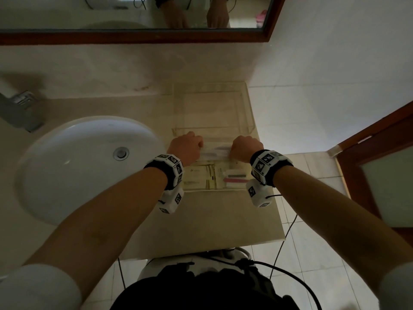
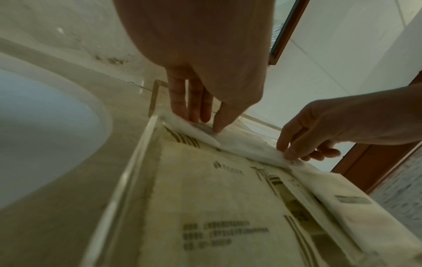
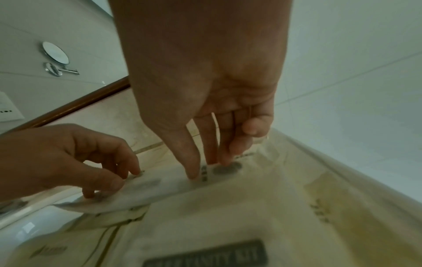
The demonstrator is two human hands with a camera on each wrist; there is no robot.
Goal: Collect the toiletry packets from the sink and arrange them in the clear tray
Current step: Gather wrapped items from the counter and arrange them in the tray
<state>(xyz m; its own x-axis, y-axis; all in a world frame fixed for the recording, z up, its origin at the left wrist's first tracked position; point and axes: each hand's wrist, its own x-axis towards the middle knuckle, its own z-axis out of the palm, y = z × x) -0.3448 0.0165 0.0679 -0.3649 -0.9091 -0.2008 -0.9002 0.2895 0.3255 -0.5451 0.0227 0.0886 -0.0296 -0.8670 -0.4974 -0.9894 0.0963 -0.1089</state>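
A long white toiletry packet [image 1: 215,153] [image 2: 242,144] [image 3: 155,187] is stretched between my two hands, low over the clear tray [image 1: 223,189] [image 2: 128,173]. My left hand [image 1: 190,146] [image 2: 205,124] pinches its left end with thumb and fingers. Its right end is held by my right hand [image 1: 242,148] [image 3: 205,168], thumb and fingertips on it. In the tray's near part lie a cream printed packet [image 1: 200,175] [image 2: 217,198] and a vanity kit packet [image 1: 234,175] [image 3: 205,256]. The white sink [image 1: 78,166] to the left shows no packets.
A second clear tray [image 1: 212,108] stands behind, against the wall. The faucet [image 1: 17,108] is at far left, the wood-framed mirror [image 1: 134,12] above. A wooden door [image 1: 368,153] is to the right. The counter's front edge [image 1: 201,247] lies near my body.
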